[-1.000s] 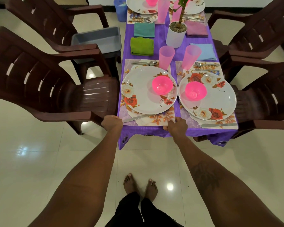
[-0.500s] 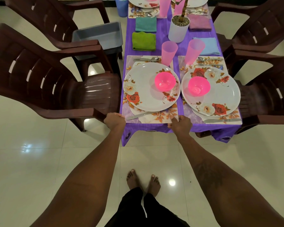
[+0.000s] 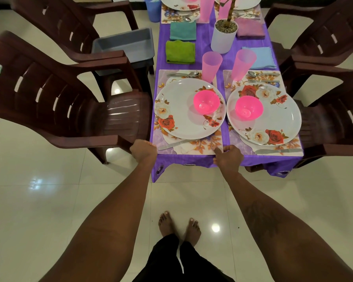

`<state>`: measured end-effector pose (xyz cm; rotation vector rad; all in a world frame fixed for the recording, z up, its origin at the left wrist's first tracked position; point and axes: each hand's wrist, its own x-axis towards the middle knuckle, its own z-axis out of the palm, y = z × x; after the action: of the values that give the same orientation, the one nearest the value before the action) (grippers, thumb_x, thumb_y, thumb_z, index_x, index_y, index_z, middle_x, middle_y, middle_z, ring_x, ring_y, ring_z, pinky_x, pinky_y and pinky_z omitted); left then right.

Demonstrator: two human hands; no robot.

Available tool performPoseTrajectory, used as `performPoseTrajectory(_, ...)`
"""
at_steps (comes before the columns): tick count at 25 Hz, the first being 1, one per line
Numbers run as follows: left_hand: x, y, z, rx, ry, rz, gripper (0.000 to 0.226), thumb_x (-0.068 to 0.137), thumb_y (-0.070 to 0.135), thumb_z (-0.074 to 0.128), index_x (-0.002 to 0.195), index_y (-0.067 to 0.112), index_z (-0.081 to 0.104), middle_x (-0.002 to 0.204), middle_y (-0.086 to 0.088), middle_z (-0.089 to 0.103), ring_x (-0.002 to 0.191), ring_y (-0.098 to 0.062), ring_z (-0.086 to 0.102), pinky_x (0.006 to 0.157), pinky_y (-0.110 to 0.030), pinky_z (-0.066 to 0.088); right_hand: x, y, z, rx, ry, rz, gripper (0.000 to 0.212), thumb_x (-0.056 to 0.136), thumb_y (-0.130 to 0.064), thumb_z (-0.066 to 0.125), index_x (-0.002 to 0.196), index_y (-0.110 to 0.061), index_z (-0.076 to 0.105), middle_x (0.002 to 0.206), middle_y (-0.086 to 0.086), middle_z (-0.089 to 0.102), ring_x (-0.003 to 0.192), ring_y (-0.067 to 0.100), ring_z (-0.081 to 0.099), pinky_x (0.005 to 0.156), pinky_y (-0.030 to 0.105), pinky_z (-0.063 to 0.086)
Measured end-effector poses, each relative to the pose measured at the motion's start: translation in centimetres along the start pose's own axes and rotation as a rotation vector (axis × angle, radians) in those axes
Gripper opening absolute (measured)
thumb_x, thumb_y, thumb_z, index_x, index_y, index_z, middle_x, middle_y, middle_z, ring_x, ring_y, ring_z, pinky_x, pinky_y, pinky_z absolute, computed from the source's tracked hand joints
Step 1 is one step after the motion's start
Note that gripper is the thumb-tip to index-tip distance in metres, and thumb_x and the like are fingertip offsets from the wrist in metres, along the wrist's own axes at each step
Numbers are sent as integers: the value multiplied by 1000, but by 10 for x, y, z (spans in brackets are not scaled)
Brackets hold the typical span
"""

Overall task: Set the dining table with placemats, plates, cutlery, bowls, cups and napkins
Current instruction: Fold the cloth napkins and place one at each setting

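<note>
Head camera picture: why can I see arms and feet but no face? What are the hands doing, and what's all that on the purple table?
The camera sits on a person's head and looks down, so you see what they see, never their face. There is no machine here, and this is the only view.

The left hand and right hand curl round the near edge of the table, one at each near corner of a flowery placemat. I cannot tell if they pinch the mat too.

On that mat are a plate with a pink bowl on it, a pink cup, a knife and a spoon. A second plate beside it is set the same way. Farther back lie folded napkins, like the green one, and a potted plant. Brown chairs stand around.
</note>
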<state>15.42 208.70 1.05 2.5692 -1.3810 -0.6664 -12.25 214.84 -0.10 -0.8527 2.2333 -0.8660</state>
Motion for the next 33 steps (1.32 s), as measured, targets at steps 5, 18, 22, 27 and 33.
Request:
performPoseTrajectory(5,7,5,-2,-71,-30,-103,31,89,22,77,108,0,70,101,-14,72,96,-29,71,83,-34,60,2,2,3,5,-8,-9,30,86,-37,81,90,-16,61,78,7,74,66,24,74,71,33,60)
performPoseTrajectory(18,11,-4,-3,-114,-12,-190,29,89,21,77,111,2,72,104,-13,73,98,-27,73,76,-29,56,1,-10,10,-35,-11,-8,26,91,-35,76,91,-14,61,73,5,73,62,19,72,68,26,54)
performPoseTrajectory(22,7,-5,-1,-21,-4,-66,24,94,22,72,103,0,73,100,-14,72,95,-29,72,85,-36,60,2,-9,6,-47,-17,-14,22,95,-31,72,93,-12,61,67,1,70,57,14,69,71,25,55)
performPoseTrajectory(27,4,-3,-1,-1,19,-17,22,94,20,71,100,-1,75,96,-15,73,92,-30,72,86,-40,61,3,-7,5,-53,-22,4,22,94,-31,73,96,-12,62,71,0,70,53,12,68,69,27,58)
performPoseTrajectory(33,-2,-1,-5,69,14,15,26,98,23,66,101,-3,73,98,-14,72,92,-28,71,85,-35,59,0,-9,0,5,-62,15,21,94,-28,75,93,-13,61,72,3,73,49,11,69,52,17,52)
